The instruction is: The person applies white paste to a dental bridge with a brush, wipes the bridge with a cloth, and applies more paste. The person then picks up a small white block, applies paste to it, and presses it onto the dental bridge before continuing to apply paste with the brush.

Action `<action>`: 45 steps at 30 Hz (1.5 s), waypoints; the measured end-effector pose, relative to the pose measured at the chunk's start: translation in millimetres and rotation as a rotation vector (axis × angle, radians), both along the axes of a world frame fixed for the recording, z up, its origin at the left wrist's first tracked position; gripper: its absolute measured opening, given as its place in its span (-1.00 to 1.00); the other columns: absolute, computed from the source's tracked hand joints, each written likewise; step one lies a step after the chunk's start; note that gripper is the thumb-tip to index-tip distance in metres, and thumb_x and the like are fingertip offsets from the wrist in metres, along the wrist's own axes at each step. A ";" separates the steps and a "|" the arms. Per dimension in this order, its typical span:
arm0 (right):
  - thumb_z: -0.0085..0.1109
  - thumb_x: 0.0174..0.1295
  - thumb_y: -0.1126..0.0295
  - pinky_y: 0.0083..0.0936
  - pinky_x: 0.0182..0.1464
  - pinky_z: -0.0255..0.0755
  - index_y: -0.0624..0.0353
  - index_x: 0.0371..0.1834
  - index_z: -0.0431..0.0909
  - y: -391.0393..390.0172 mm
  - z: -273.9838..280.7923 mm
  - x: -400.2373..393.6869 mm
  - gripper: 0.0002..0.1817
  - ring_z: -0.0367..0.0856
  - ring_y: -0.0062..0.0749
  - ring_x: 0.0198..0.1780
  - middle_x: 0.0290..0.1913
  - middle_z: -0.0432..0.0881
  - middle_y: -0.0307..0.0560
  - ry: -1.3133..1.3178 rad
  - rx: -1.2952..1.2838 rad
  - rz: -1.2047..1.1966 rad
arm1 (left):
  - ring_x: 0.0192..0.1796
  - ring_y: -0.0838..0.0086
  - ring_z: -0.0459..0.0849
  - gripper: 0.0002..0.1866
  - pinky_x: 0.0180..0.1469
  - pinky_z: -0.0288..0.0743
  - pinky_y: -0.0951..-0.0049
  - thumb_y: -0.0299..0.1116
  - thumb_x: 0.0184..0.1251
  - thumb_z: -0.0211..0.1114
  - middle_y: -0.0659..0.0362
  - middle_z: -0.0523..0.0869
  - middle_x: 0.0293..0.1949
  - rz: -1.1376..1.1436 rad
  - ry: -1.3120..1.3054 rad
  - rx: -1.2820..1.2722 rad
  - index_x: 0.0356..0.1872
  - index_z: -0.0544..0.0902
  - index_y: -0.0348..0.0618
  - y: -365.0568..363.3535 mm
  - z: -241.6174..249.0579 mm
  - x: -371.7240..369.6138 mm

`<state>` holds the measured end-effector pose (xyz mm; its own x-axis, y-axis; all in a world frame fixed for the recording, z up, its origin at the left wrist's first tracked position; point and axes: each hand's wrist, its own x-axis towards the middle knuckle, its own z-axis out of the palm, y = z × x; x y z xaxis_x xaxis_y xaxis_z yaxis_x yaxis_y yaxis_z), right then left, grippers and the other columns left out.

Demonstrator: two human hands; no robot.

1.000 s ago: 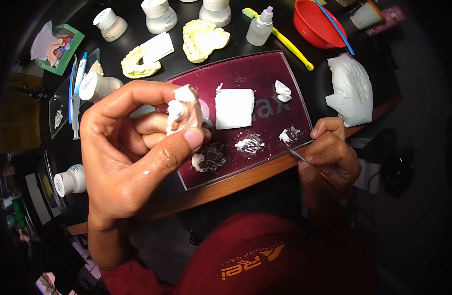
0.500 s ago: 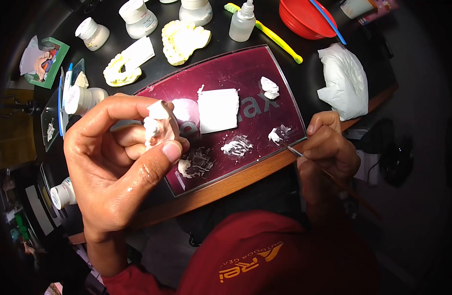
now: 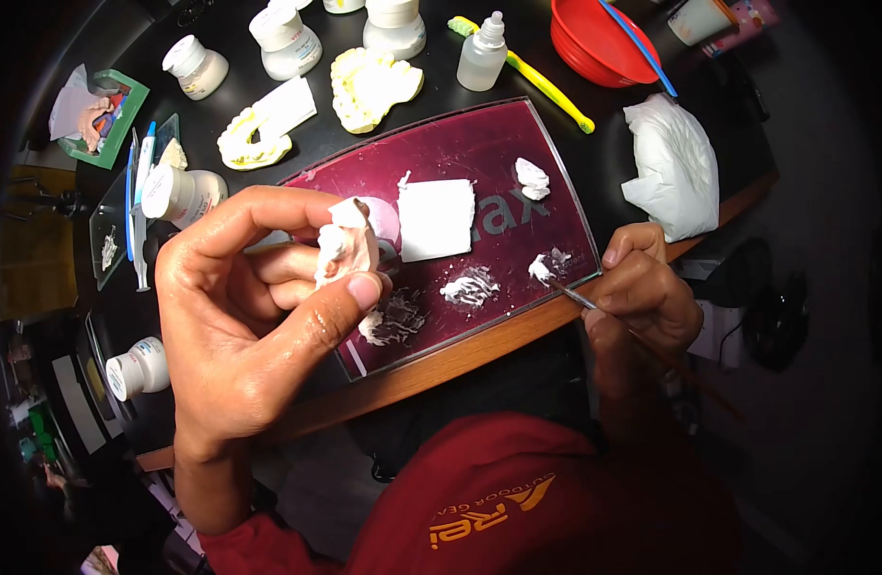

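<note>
Our left hand [image 3: 240,316] grips the small white dental model [image 3: 345,251] between thumb and fingers, raised over the near left corner of the maroon mixing plate [image 3: 489,158]. Our right hand [image 3: 647,297] pinches the thin brush [image 3: 580,299]. Its tip has slid from the plate's near edge into the white paste dab [image 3: 540,268] at the near right corner, so we judge it is loading paste.

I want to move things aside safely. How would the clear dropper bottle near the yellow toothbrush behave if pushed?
The dropper bottle stands upright, tall and narrow, so a push near its cap would probably tip it. It looks like thin plastic, likely light. Its round body could roll toward the yellow toothbrush once it falls.
</note>
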<state>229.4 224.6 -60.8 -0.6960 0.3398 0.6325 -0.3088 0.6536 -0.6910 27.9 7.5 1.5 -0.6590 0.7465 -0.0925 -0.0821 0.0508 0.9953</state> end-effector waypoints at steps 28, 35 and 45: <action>0.22 -0.04 0.58 -0.31 -0.08 0.38 0.11 -0.50 0.44 -1.4 -0.7 -3.7 -0.86 0.37 -0.44 -0.36 -0.56 0.56 -0.24 0.004 -0.014 -0.013 | -0.19 0.52 0.73 -0.60 -0.05 0.76 0.38 -0.60 0.21 0.47 0.11 0.67 -0.20 -0.026 0.042 0.016 0.06 0.59 -0.46 1.4 3.3 1.1; 0.23 0.00 0.54 -0.30 -0.06 0.39 0.11 -0.47 0.46 -1.8 -2.9 -4.1 -0.87 0.35 -0.46 -0.42 -0.57 0.54 -0.24 0.058 -0.014 -0.019 | -0.16 0.52 0.75 -0.57 0.01 0.78 0.38 -0.68 0.20 0.45 0.10 0.68 -0.18 -0.037 0.057 0.031 0.11 0.59 -0.46 3.6 5.1 1.0; 0.28 0.12 0.53 -0.25 -0.09 0.70 0.19 -0.19 0.54 -32.3 29.2 -35.0 -0.81 0.56 -0.18 -0.10 -0.40 0.60 -0.08 0.202 -0.104 0.178 | -0.07 0.51 0.81 -0.66 -0.04 0.77 0.57 -0.70 0.24 0.46 0.04 0.75 -0.10 -0.044 0.091 0.124 0.05 0.66 -0.43 4.5 -0.3 5.4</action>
<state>194.4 192.3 -31.6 -0.6144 0.2939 0.7322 -0.5503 0.5054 -0.6646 33.3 11.9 1.2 -0.6272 0.7765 0.0609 0.0083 -0.0715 0.9974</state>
